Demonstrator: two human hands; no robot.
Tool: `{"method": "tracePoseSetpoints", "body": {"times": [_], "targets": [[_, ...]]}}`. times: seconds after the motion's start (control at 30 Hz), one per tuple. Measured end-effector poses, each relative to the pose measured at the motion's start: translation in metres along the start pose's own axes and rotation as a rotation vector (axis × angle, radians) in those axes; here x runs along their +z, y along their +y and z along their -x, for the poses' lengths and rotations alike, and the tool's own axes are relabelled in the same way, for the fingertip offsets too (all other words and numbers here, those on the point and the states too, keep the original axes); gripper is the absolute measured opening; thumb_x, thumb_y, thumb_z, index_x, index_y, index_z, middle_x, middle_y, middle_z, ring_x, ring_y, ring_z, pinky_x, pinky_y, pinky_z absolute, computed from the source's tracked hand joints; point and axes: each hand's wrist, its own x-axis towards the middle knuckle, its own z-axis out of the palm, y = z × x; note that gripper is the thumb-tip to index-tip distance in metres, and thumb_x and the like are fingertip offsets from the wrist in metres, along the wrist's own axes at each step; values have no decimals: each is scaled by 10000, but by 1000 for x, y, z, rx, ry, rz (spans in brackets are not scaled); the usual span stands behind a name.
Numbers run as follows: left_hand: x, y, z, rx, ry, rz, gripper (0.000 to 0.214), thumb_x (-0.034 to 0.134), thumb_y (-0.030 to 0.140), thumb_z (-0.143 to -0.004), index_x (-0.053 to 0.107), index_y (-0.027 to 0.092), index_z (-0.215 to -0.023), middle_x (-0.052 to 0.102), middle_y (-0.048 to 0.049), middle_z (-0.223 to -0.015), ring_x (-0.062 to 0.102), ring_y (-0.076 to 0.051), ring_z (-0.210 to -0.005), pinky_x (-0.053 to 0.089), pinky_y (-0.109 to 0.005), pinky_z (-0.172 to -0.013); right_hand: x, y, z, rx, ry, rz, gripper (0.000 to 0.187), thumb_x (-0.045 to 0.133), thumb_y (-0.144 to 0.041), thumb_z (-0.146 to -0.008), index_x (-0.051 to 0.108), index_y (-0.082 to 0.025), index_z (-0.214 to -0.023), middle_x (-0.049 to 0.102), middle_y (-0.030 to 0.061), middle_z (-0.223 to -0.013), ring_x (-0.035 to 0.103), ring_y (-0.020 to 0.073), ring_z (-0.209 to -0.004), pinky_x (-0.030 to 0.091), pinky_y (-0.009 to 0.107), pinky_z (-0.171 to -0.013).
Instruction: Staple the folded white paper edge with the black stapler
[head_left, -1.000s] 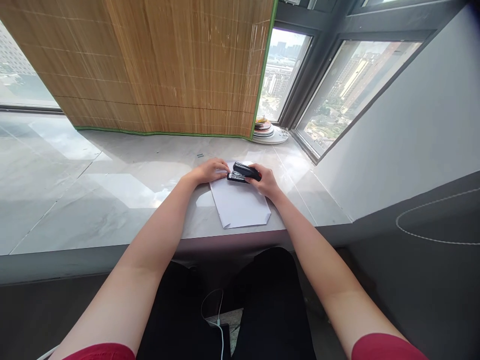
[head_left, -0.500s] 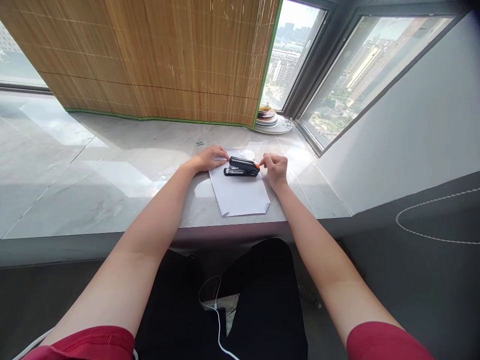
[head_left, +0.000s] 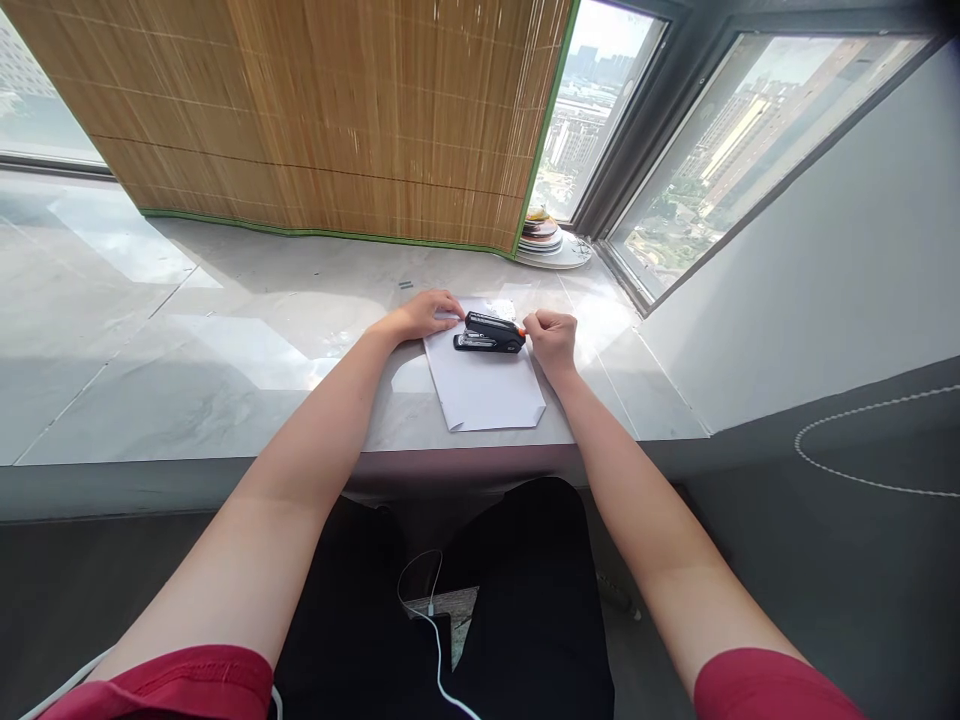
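Note:
A black stapler (head_left: 489,333) with an orange piece at its right end lies across white paper sheets (head_left: 491,395). Its upper arm is raised a little from the base at the left. My left hand (head_left: 427,314) rests at the paper's upper left, fingers apart, one fingertip at the tip of the stapler's upper arm. My right hand (head_left: 553,338) is closed in a fist at the other end, its thumb and curled finger against the orange piece, which they partly cover. Whatever lies inside that fist is hidden.
The marble-look sill (head_left: 247,400) ends in a front edge near my legs. Behind hangs a bamboo blind (head_left: 322,120). A stack of plates (head_left: 551,245) stands by the window corner. A white cable (head_left: 437,650) runs between my legs; a beaded cord (head_left: 806,440) hangs at right.
The view has shifted slightly. My right hand has closed in on the stapler's orange end and covers more of it. The upper arm slants a bit more; my left hand stays at its tip.

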Motion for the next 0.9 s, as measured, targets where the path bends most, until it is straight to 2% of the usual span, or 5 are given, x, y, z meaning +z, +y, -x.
{"method": "tracePoseSetpoints", "body": {"times": [0.3,0.43,0.57,0.73,0.9], "targets": [[0,0,-1,-10,7,54,266,689,374,-896,867,249,-1049,777,-72,-1173,709,-269,-1147,539,-406,-1082,-5,2,-2,-39,-89,-79,481,565,-503,-985,520,-236,-587,485,-4,-615,533,160,-646,473,313,-657],[0,-1,-2,0,7,48,267,695,379,-888,866,245,-1043,777,-74,-1163,712,-267,-1132,543,-398,-1071,-6,-4,-2,-126,-361,-121,374,682,-610,-934,735,-240,-947,734,55,-1026,657,203,-919,529,341,-821],[1,-2,-2,7,13,44,257,686,361,-883,864,245,-1026,778,-78,-1145,710,-262,-1102,549,-398,-1039,-4,-6,1,-137,-546,-30,382,833,-493,-805,768,-211,-1053,758,34,-957,658,206,-872,524,345,-815],[3,3,-3,-29,87,82,210,663,319,-854,833,227,-936,778,-74,-1052,698,-242,-992,548,-381,-922,-6,-4,6,-181,-296,-39,294,849,-385,-804,787,-209,-1031,764,21,-905,670,197,-809,549,353,-773],[6,32,-10,-240,478,445,176,637,358,-900,681,213,-811,677,-36,-771,565,-145,-634,439,-285,-591,-6,-7,8,-361,26,83,223,764,-296,-923,794,-271,-1143,798,76,-1111,710,268,-1045,630,438,-834]]}}
